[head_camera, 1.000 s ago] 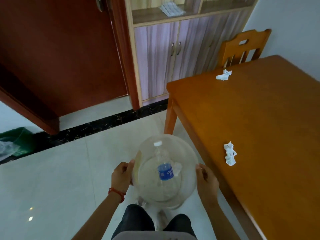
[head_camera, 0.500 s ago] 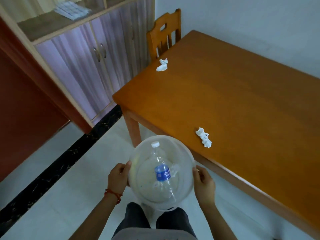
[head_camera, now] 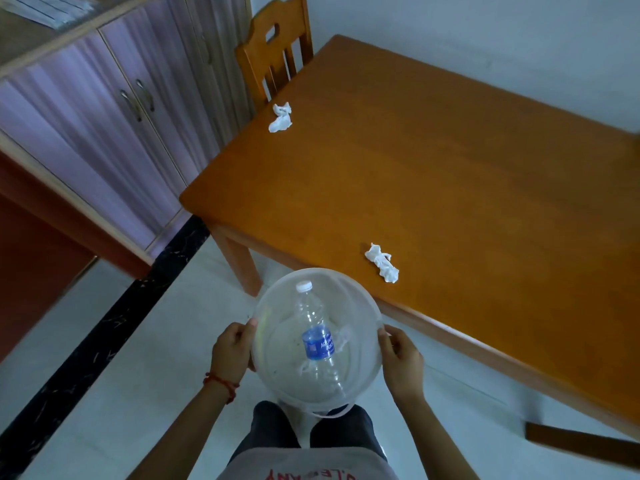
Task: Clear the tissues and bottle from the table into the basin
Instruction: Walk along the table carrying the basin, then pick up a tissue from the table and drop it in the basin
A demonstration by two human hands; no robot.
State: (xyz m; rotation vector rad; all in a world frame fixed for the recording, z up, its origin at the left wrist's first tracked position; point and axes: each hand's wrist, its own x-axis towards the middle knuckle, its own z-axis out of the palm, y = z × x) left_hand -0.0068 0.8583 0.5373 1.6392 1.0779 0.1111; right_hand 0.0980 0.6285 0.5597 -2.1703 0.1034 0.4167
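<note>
Currently, the clear plastic bottle with blue label and white cap [head_camera: 316, 336] is lying inside the round translucent plastic basin [head_camera: 363, 303], a white scrap beside it. The left hand [head_camera: 231, 351] and right hand [head_camera: 401, 358] are gripping opposite rims, fingers curled on the thin, smooth wall. Judged best: keeping it level while nearing the crumpled white tissue [head_camera: 382, 262] by the glossy orange wooden table's [head_camera: 450, 161] near edge; another soft wad [head_camera: 280, 117] is lying at the far-left edge.
</note>
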